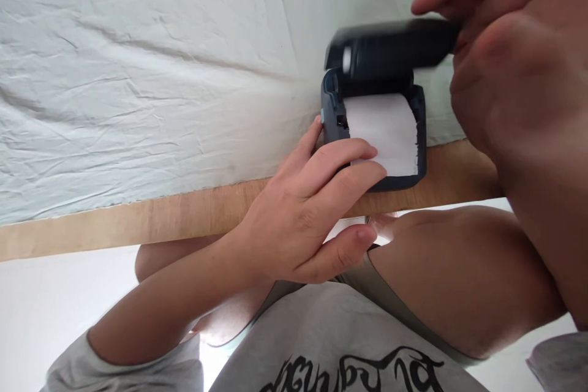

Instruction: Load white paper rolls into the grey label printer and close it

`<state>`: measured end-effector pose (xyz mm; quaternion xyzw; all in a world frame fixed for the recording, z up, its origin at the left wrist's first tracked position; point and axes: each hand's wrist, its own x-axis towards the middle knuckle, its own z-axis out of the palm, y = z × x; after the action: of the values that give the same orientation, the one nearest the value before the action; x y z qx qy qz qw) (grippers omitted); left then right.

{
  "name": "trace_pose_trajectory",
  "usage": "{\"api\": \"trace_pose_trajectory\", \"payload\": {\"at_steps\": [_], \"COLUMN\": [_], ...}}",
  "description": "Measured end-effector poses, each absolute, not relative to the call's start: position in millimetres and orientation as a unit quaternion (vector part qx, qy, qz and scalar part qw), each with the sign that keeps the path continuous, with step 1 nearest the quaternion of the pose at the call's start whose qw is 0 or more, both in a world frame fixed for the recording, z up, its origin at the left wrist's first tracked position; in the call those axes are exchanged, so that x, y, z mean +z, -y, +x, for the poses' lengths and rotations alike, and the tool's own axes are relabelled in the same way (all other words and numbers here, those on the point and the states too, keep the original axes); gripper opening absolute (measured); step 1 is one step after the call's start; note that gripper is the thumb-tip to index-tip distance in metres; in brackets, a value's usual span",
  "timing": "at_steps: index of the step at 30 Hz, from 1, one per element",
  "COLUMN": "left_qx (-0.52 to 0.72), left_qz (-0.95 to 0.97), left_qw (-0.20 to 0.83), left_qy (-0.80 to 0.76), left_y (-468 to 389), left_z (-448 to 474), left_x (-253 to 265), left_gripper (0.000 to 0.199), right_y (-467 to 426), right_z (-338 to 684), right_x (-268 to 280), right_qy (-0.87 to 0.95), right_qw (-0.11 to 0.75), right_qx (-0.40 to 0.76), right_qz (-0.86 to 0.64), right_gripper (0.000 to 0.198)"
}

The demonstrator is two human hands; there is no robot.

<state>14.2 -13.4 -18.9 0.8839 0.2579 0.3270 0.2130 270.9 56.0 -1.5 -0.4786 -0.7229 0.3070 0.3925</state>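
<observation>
A small dark label or receipt printer point(420, 135) sits at the table's front edge with its cover raised. White paper point(383, 116) with a ragged right edge lies in its bay. My left hand point(303, 214) rests on it from the left: two outstretched fingertips lie on the paper, another touches the printer's left side, and the thumb is spread away below. At the upper right, my right hand point(500, 55) pinches the right end of the black printer cover point(386, 49), which is smeared by motion. Part of the printer's near left corner is hidden under my left fingers.
A pale, wrinkled cloth point(160, 86) covers the table up to a bare wooden edge strip point(184, 220). Just below that edge are my bare legs point(459, 263) and grey shirt point(349, 331) with black lettering.
</observation>
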Motion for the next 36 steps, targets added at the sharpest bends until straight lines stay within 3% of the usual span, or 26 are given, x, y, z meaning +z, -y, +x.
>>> {"api": "trace_pose_trajectory", "payload": {"at_steps": [2, 7, 15, 29, 36], "left_qx": [0.329, 0.316, 0.305, 0.260, 0.242], "left_qz": [0.886, 0.896, 0.872, 0.875, 0.837], "left_qw": [0.205, 0.183, 0.221, 0.146, 0.202], "left_qy": [-0.252, -0.254, -0.311, -0.382, -0.447], "left_y": [12.8, 12.7, 14.2, 21.4, 18.9], "left_z": [14.4, 13.7, 13.9, 17.2, 16.0], "left_x": [-19.6, -17.2, -21.9, -21.4, -28.2], "left_gripper": [0.039, 0.037, 0.051, 0.061, 0.103], "right_y": [-53.6, -50.8, -55.6, -54.2, -51.2], "right_z": [268.5, 261.9, 264.0, 265.6, 265.3], "right_x": [-0.4, 1.5, 3.8, -1.9, -3.5], "right_qy": [0.724, 0.729, 0.704, 0.733, 0.746], "right_qw": [0.418, 0.298, 0.279, 0.261, 0.240], "right_qx": [0.284, 0.329, 0.384, 0.374, 0.324], "right_qz": [-0.469, -0.522, -0.528, -0.506, -0.531], "right_gripper": [0.055, 0.039, 0.047, 0.051, 0.052]}}
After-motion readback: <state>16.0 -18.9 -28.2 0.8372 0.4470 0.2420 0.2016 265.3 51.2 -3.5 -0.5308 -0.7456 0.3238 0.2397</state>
